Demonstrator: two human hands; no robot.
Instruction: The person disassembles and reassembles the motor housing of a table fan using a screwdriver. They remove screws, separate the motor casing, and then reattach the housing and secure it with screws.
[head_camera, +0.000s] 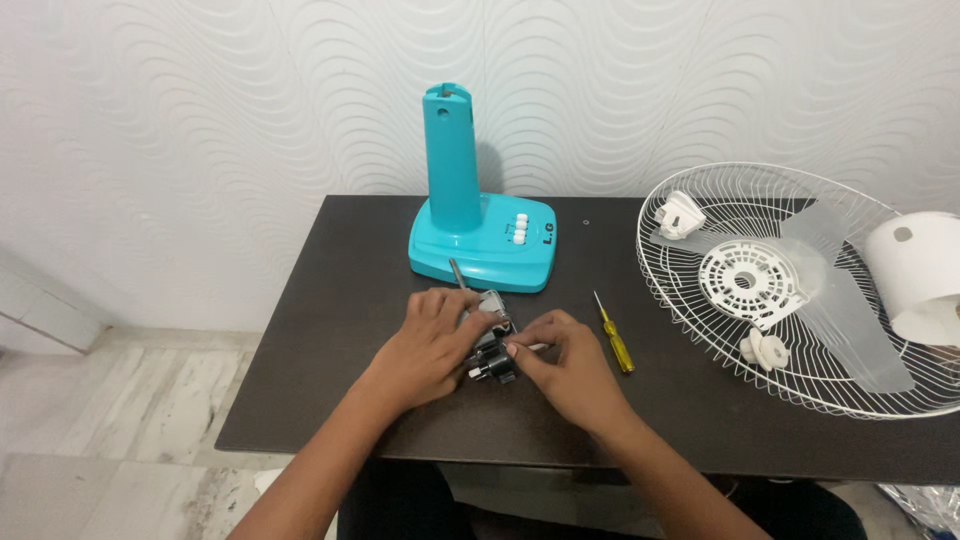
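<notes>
My left hand (428, 345) grips a small fan motor (490, 330), a grey metal block with a black part and a thin shaft sticking out toward the back. My right hand (562, 365) pinches the motor's front end from the right, fingertips on a small white piece. Both hands rest on the dark table (330, 330), just in front of the turquoise fan base (485, 240) with its upright column and white buttons.
A yellow-handled screwdriver (614, 335) lies right of my right hand. A white wire fan guard (790, 290) at the table's right holds a clear fan blade, a white round plate and small white caps. A white motor cover (920, 270) sits at the far right edge.
</notes>
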